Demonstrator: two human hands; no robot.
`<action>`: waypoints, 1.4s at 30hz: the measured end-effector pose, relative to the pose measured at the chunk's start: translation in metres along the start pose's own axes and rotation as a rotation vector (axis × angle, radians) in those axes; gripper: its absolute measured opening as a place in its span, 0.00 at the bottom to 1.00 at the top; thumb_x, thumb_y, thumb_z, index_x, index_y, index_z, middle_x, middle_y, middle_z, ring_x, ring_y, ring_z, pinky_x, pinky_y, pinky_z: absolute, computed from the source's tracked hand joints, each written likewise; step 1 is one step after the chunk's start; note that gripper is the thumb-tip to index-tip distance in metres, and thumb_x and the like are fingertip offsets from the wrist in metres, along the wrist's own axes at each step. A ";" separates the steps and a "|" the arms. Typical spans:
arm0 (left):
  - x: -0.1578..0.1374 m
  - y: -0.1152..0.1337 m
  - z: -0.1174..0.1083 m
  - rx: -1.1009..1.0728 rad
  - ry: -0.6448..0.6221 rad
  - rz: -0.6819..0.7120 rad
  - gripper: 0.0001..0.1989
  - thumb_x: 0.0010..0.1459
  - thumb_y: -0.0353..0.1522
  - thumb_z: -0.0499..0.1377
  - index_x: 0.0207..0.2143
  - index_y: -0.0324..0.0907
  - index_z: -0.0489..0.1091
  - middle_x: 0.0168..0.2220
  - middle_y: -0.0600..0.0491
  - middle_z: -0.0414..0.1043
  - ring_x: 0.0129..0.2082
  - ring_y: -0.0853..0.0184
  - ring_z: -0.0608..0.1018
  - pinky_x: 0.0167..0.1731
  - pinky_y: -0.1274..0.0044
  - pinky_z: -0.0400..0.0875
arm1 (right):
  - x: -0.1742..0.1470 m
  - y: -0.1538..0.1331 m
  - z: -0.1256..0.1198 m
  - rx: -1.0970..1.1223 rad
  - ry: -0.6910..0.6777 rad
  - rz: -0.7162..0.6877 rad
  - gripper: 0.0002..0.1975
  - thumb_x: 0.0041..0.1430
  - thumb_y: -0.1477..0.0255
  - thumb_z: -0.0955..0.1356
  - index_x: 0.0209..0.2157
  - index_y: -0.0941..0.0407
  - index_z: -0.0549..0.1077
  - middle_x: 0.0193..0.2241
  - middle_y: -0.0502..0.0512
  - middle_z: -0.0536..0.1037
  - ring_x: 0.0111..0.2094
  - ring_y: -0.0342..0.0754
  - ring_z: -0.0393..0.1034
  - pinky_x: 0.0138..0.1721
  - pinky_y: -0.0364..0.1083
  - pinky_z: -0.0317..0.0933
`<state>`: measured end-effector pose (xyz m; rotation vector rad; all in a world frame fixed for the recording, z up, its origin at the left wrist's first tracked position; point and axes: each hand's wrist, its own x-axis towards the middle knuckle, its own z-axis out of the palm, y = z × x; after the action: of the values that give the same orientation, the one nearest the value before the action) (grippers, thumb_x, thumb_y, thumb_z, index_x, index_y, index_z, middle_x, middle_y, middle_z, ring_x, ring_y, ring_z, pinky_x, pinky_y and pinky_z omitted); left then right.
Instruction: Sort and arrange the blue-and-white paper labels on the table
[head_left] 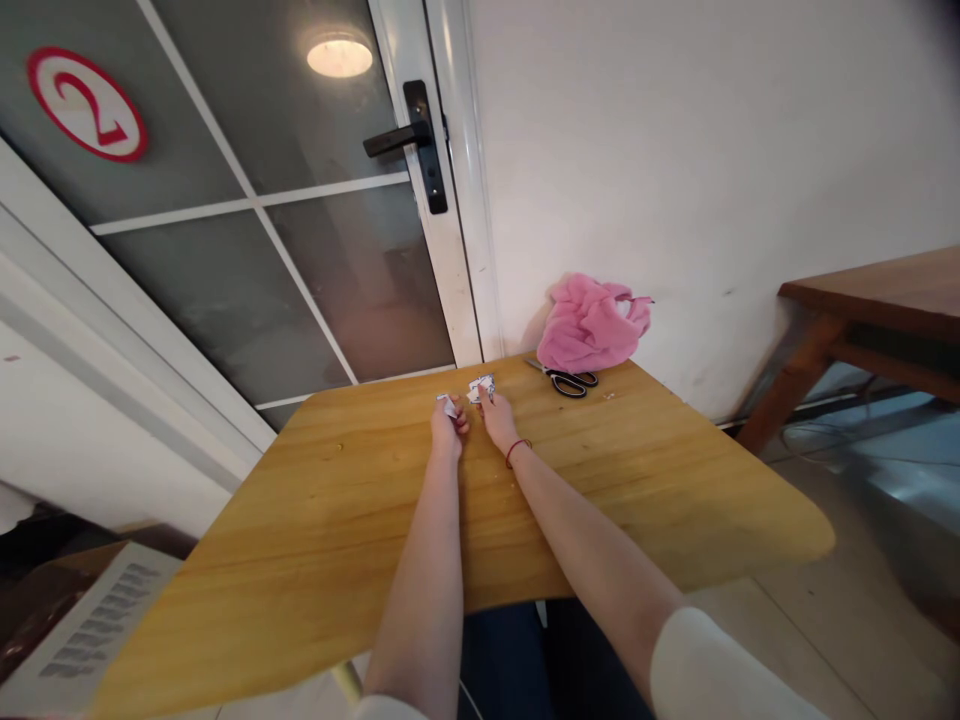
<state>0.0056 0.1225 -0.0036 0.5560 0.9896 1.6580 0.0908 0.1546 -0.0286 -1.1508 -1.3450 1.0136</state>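
Observation:
Over the far half of the wooden table (360, 520), my left hand (448, 425) is closed around a small white piece with some blue (448, 407), perhaps paper or card. Just to its right, my right hand (496, 415) pinches a few white pieces with blue markings (481, 387), thumb on top. They look like small cards or paper scraps, too small to make out exactly. The two hands are close together but apart. A red string bracelet (517, 453) circles my right wrist.
Black-handled scissors (570, 383) lie beyond my right hand, partly under a pink fluffy cloth (592, 325) against the wall. A glazed door (315, 270) with a black handle (426, 145) borders the table's far left. Another wooden table (892, 290) stands right; a cardboard box (97, 625) sits lower left.

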 end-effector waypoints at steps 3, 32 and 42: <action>0.001 0.002 0.000 -0.048 0.051 0.088 0.14 0.61 0.35 0.46 0.32 0.39 0.68 0.17 0.60 0.57 0.13 0.77 0.58 0.14 0.83 0.51 | 0.000 0.000 -0.001 0.040 -0.013 0.018 0.24 0.58 0.53 0.56 0.21 0.58 0.64 0.15 0.48 0.64 0.20 0.41 0.58 0.22 0.40 0.49; -0.005 0.000 0.005 -0.086 -0.303 -0.069 0.11 0.51 0.34 0.55 0.35 0.37 0.70 0.29 0.48 0.76 0.37 0.62 0.79 0.39 0.71 0.71 | -0.008 -0.016 0.002 0.582 -0.680 0.321 0.20 0.61 0.62 0.56 0.18 0.55 0.54 0.08 0.41 0.51 0.09 0.35 0.37 0.10 0.37 0.33; 0.004 -0.010 0.002 0.007 -0.167 0.046 0.11 0.47 0.31 0.59 0.36 0.39 0.69 0.25 0.53 0.74 0.27 0.67 0.78 0.27 0.78 0.70 | -0.009 -0.019 0.007 0.667 -0.510 0.340 0.17 0.58 0.59 0.59 0.22 0.55 0.55 0.10 0.40 0.53 0.10 0.35 0.40 0.11 0.36 0.34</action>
<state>0.0119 0.1279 -0.0115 0.7149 0.8669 1.6205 0.0819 0.1422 -0.0125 -0.6307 -1.0507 1.9228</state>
